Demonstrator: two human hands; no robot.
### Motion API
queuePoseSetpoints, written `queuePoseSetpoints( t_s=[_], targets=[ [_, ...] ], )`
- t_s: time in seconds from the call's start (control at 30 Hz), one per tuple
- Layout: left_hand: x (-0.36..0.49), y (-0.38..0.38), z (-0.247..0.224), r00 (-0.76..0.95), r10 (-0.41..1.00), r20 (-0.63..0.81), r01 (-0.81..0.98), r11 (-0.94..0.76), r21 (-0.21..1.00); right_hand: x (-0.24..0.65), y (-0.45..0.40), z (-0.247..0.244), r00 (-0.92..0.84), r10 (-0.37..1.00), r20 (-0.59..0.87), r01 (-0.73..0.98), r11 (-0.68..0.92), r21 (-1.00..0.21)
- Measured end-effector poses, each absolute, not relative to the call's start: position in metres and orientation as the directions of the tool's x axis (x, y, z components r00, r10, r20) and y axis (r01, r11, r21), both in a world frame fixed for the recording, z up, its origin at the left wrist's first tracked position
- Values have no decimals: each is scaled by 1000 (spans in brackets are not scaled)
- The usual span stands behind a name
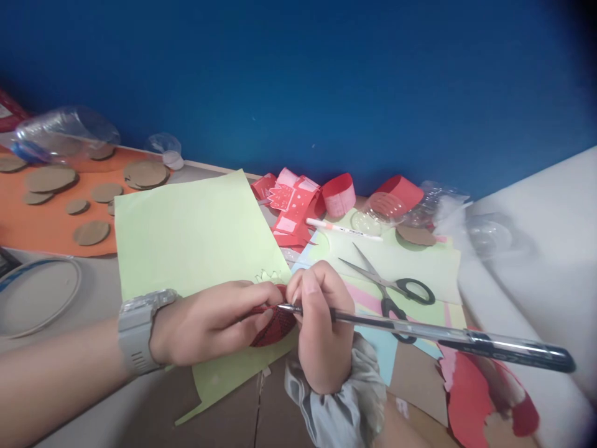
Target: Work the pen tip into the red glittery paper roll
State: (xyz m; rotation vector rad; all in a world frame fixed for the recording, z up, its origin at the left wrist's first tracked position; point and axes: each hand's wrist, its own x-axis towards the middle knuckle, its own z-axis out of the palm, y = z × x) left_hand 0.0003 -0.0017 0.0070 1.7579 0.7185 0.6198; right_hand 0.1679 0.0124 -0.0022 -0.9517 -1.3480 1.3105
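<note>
My left hand (219,320), with a grey watch (140,330) on its wrist, grips a rounded red piece with black patterning (275,333). The piece lies over a light green sheet of paper (191,230). Between the fingers of my right hand (321,317) is a clear-barrelled ballpoint pen (410,328). Its tip meets the edge of the red piece, close to my left fingertips. A jagged, crown-like outline (273,275) is drawn on the green sheet just above. Part of the red piece is hidden under my fingers.
Black-handled scissors (389,289) lie open on coloured papers at right, below a white marker (345,230). Red paper rings (339,194) and plastic bottle parts (380,211) line the blue wall (298,81). Cardboard discs (91,233) rest on orange paper (18,218) at left.
</note>
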Motion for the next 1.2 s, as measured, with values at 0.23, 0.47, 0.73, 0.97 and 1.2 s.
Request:
queuePoseSetpoints(
  t_s=[0.23,0.47,0.73,0.97,1.2],
  targets=[
    [-1,-3,7,679,733,36,198,-231,953,169,13,-3,-215,970,113,-116,90,-989],
    [0,-2,8,667,743,52,199,-246,949,168,13,-4,-213,970,118,-120,94,-988],
    [0,-2,7,670,741,50,183,-230,956,169,14,-5,-219,968,122,-117,98,-988],
    [1,-2,7,672,740,28,201,-219,955,168,14,-5,-218,970,106,-112,84,-990],
    [0,-2,9,666,746,-5,225,-195,955,169,13,-4,-219,971,94,-147,63,-987]
  ],
)
